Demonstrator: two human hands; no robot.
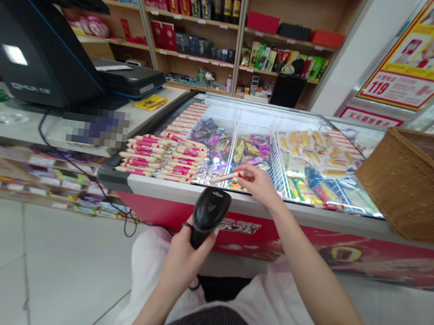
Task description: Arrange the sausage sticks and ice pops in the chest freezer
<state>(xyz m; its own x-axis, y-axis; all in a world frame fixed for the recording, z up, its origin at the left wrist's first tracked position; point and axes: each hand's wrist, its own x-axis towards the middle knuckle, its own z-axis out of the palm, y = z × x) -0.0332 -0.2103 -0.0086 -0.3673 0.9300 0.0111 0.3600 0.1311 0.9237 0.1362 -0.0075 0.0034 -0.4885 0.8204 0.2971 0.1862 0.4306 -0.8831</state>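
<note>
My left hand (186, 259) is wrapped round the handle of a black handheld barcode scanner (211, 211), its head pointing at the freezer's front edge. With my right hand (259, 184) I pinch one thin wrapped sausage (224, 177) with a red band by its right end, just beyond the scanner. To the left, two side-by-side piles of similar wrapped sausages (143, 153) with pink labels lie on the glass top of the chest freezer (164, 189). Beneath the glass are purple and yellow ice cream packs (257, 145).
A brown wicker basket (411, 184) stands at the freezer's right end, near bagged yellowish snacks (316, 148). Left is a counter with a black checkout terminal (43, 46); a dark cable (79, 164) hangs from it toward the scanner. Stocked shelves (199, 20) line the back.
</note>
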